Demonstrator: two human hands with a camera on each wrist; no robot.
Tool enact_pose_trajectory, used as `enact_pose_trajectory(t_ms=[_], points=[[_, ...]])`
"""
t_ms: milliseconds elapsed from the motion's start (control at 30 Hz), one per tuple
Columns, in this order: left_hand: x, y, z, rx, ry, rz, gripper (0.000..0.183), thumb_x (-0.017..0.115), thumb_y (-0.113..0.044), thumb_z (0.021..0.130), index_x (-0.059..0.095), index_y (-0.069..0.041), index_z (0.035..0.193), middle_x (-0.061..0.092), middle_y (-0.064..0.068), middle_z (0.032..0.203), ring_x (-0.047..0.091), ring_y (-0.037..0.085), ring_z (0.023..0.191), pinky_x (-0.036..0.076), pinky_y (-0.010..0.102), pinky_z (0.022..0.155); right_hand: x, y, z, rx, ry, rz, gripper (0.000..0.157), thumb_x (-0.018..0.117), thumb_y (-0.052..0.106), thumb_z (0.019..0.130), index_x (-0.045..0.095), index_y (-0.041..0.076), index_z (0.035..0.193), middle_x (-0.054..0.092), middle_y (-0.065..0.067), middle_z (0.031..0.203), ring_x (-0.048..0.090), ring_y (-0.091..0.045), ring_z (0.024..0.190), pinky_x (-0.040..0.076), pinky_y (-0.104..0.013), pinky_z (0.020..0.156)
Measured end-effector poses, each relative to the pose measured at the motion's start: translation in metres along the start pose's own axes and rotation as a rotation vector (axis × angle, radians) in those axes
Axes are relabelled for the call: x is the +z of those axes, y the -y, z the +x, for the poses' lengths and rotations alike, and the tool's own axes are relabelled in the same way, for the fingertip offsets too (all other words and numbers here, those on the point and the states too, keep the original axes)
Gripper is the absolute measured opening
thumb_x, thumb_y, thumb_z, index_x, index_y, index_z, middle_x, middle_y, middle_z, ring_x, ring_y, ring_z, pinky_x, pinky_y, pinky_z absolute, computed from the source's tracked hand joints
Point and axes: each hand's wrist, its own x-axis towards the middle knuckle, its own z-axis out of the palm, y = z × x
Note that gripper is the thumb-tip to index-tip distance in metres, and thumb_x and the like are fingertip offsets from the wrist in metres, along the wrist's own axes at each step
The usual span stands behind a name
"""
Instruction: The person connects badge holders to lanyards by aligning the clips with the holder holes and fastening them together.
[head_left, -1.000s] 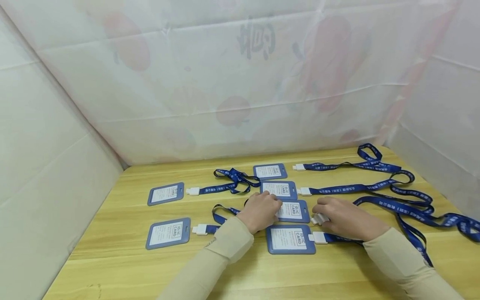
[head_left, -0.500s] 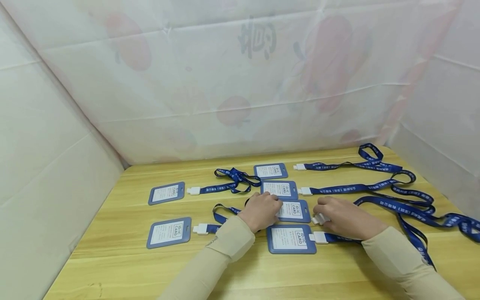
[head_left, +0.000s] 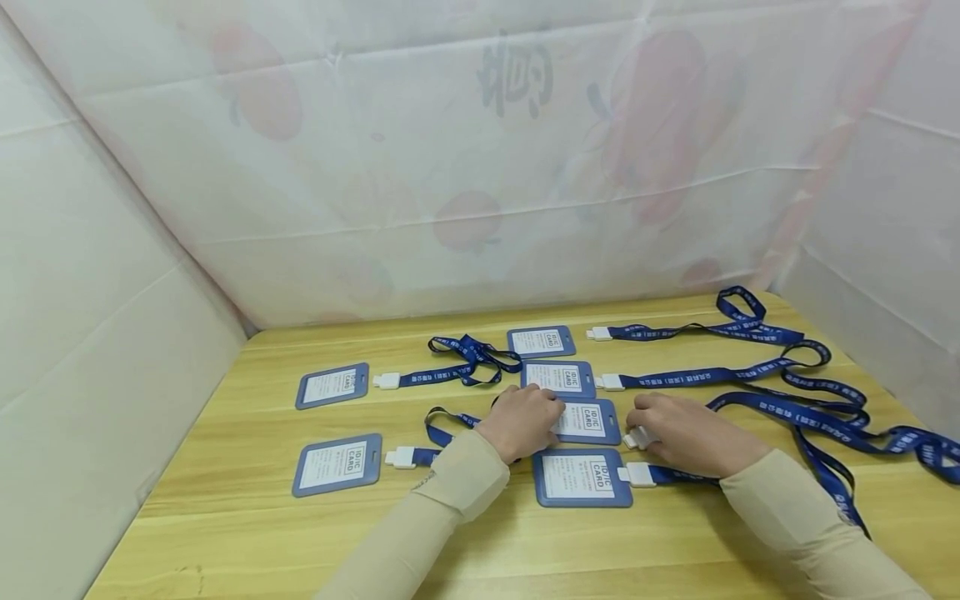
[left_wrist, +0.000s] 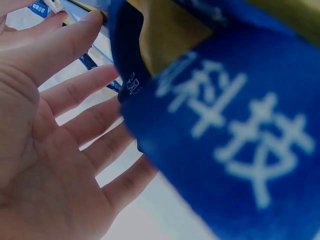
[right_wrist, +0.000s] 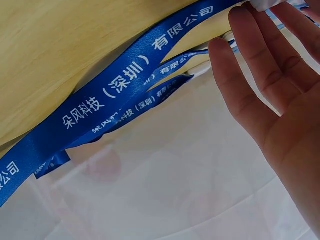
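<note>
"Yellow wood-grain desk; what about the left hand and right hand?"

"Left covers a blue card holder's left end, its grip impossible to tell; right pinches a white clip just beside the other end."

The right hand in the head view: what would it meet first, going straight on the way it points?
Its white clip leads, probably meeting the slotted end of the card holder partly covered by the left hand; height is unclear.
</note>
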Motion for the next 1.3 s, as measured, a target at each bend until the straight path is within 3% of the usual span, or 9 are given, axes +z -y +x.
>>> enact_pose_trajectory(t_ms=[433,733,867,1100,1300], points=[[0.0,0.002,0.001,-0.011,0.001,-0.032,0.038,0.078,-0.038,0.091,0.073,-0.016,0.121,0.071,0.0,0.12,0.066,0.016,0.105,0.053,0.034,0.091,-0.001,0.002,0.002,0.007,0.015,-0.019,0.014,0.08,0.004,0.083,0.076,0.009,0.095,0.056,0.006,0.081,0.048,-0.007,0.068,0.052,-0.029,0.062],[0.001,0.003,0.002,-0.023,-0.001,-0.043,0.039,0.078,-0.038,0.091,0.073,-0.016,0.122,0.071,0.0,0.122,0.066,0.017,0.106,0.053,0.036,0.092,-0.01,0.004,0.004,0.054,0.022,-0.047,0.015,0.079,0.006,0.086,0.075,0.009,0.1,0.067,-0.004,0.095,0.064,-0.019,0.083,0.06,-0.04,0.076],[0.001,0.003,0.003,-0.031,0.002,-0.049,0.039,0.077,-0.038,0.091,0.073,-0.016,0.123,0.07,0.0,0.122,0.066,0.018,0.106,0.053,0.037,0.093,-0.014,0.001,0.008,0.037,0.022,-0.053,0.017,0.081,0.005,0.084,0.076,0.006,0.1,0.069,-0.007,0.095,0.068,-0.024,0.086,0.06,-0.041,0.077],[0.002,0.003,0.003,-0.036,0.008,-0.035,0.04,0.077,-0.039,0.091,0.073,-0.016,0.124,0.07,0.0,0.123,0.066,0.018,0.107,0.053,0.038,0.094,-0.013,-0.005,0.012,0.041,0.029,-0.038,0.014,0.081,0.003,0.084,0.076,0.004,0.097,0.065,-0.001,0.085,0.058,-0.013,0.073,0.059,-0.037,0.07],[0.003,0.003,0.004,-0.026,0.0,-0.021,0.038,0.077,-0.039,0.091,0.073,-0.017,0.122,0.071,-0.001,0.12,0.066,0.018,0.106,0.054,0.036,0.091,-0.011,-0.008,0.014,0.048,0.037,-0.061,0.016,0.083,0.003,0.083,0.075,0.003,0.097,0.063,-0.003,0.084,0.059,-0.014,0.073,0.059,-0.037,0.07]])
